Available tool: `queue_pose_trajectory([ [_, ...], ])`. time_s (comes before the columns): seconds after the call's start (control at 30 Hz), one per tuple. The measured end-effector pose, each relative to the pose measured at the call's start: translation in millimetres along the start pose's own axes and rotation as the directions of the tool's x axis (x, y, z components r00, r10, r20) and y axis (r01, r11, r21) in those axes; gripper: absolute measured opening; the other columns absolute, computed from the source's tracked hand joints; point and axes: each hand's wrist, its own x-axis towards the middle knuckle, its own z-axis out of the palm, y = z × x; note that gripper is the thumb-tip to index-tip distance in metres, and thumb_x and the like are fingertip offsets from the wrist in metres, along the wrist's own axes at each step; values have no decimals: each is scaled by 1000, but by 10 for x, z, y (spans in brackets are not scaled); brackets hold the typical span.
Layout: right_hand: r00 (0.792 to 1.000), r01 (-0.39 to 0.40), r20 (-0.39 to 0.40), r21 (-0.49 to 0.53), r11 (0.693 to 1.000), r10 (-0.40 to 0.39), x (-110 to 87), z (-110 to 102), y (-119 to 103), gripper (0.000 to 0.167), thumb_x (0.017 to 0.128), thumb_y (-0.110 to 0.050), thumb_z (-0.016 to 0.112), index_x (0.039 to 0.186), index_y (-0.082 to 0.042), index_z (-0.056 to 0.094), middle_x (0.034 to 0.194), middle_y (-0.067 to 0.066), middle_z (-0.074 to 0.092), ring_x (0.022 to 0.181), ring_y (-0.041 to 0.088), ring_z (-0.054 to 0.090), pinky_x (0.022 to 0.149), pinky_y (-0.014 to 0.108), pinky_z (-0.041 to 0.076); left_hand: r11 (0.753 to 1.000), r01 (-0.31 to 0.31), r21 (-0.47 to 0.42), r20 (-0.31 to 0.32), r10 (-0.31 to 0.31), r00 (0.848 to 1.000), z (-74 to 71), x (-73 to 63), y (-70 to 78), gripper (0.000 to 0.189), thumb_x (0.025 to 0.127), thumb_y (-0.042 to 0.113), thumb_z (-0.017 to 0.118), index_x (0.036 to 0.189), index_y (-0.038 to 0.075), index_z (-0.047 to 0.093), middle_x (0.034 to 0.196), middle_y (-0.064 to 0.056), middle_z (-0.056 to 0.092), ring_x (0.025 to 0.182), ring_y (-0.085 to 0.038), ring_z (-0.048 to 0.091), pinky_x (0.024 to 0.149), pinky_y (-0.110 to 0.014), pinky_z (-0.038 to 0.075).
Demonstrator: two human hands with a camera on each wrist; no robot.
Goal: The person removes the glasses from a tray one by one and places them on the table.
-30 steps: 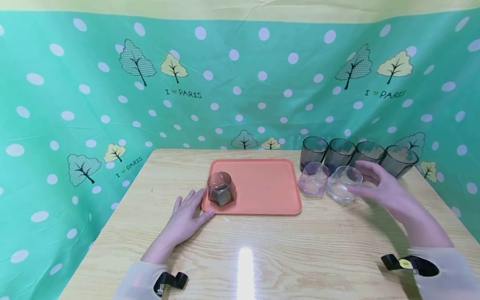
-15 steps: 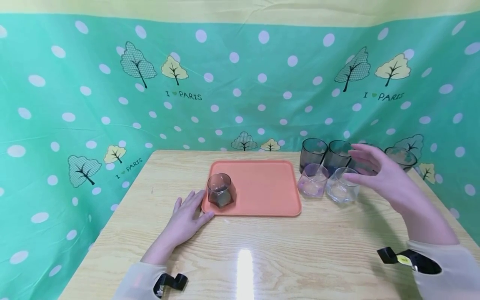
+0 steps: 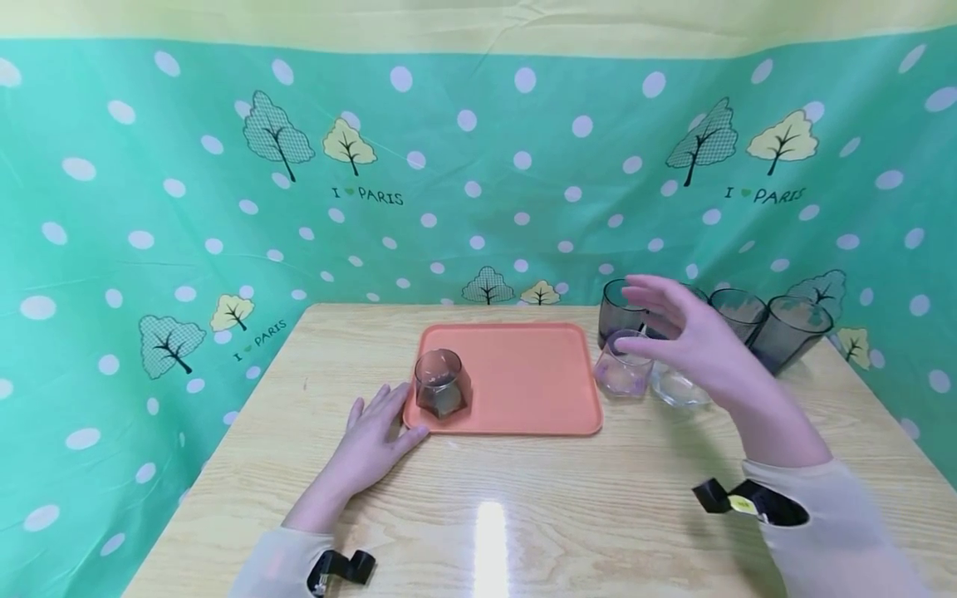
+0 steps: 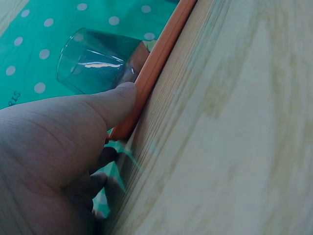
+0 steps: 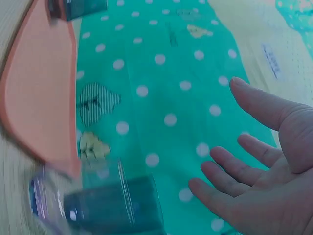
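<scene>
My left hand point(image 3: 374, 444) rests at the near left corner of a pink tray point(image 3: 531, 374), its thumb point(image 4: 120, 100) against the rim. A smoky, faceted-base glass point(image 3: 441, 390) stands upright on the tray's left end, right by that hand. On the other side, my right hand point(image 3: 684, 340) holds nothing and hovers with spread fingers and thumb over two low clear glasses. One is the purple-tinted glass point(image 3: 622, 378) beside the tray; the other, a colourless glass point(image 3: 679, 386), is partly covered by the hand. In the right wrist view the palm faces the purple-tinted glass point(image 5: 51, 200).
Behind the clear glasses, tall dark tumblers point(image 3: 792, 328) line the back right of the wooden table point(image 3: 583, 507). My right hand partly hides this row. A green dotted cloth point(image 3: 449, 166) hangs directly behind the table.
The right hand has lifted off the colourless glass and moved left, now over the purple-tinted one. My left hand, the tray and the glasses keep their places.
</scene>
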Motion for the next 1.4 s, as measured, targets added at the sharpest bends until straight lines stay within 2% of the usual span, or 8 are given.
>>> queue_pose_trajectory([
  [0.23, 998, 23, 54, 35, 999, -25, 180, 320, -131, 91, 97, -27, 90, 172, -20, 38, 171, 6, 46, 162, 36, 35, 131, 61, 29, 1000, 4, -9, -2, -4, 1000, 10, -1, 4, 83, 106, 43, 75, 168, -2, 41, 171, -21, 43, 163, -49, 26, 130, -73, 1],
  [0.5, 990, 68, 111, 122, 990, -82, 386, 689, -189, 88, 96, -16, 90, 169, -16, 42, 168, 9, 48, 159, 34, 41, 131, 51, 33, 1000, 5, -3, 0, -5, 1000, 22, 2, -5, 83, 106, 43, 75, 169, 0, 41, 172, -21, 43, 164, -48, 25, 130, -74, 1],
  [0.7, 985, 77, 143, 155, 985, -99, 504, 963, -230, 88, 93, -16, 93, 168, -19, 46, 164, 7, 53, 155, 31, 46, 129, 49, 36, 1000, 4, 1, -1, -4, 1000, 25, 6, -7, 83, 106, 44, 75, 169, 1, 41, 172, -20, 43, 164, -48, 25, 130, -73, 2],
  [0.93, 979, 82, 165, 212, 974, -118, 591, 1283, -269, 89, 92, -14, 93, 168, -22, 46, 162, 4, 55, 153, 28, 48, 129, 48, 37, 1000, 11, 3, 5, -11, 1000, 20, 4, 6, 83, 106, 43, 75, 169, 1, 40, 171, -21, 43, 164, -48, 26, 130, -73, 2],
  [1.13, 972, 121, 169, 244, 962, -165, 671, 1531, -243, 94, 91, -8, 92, 170, -20, 41, 161, 10, 54, 152, 32, 50, 128, 44, 38, 1000, 9, -3, 4, -9, 1000, 22, 2, 10, 83, 106, 42, 76, 169, 0, 41, 171, -21, 44, 163, -49, 26, 130, -74, 2],
  [1.4, 978, 93, 161, 237, 967, -134, 705, 1813, -152, 94, 91, -17, 94, 169, -23, 43, 164, 6, 53, 151, 26, 51, 127, 46, 39, 1000, 16, 4, 10, -16, 1000, 29, 17, -5, 83, 107, 44, 74, 169, 0, 40, 172, -20, 42, 164, -48, 25, 130, -73, 1],
])
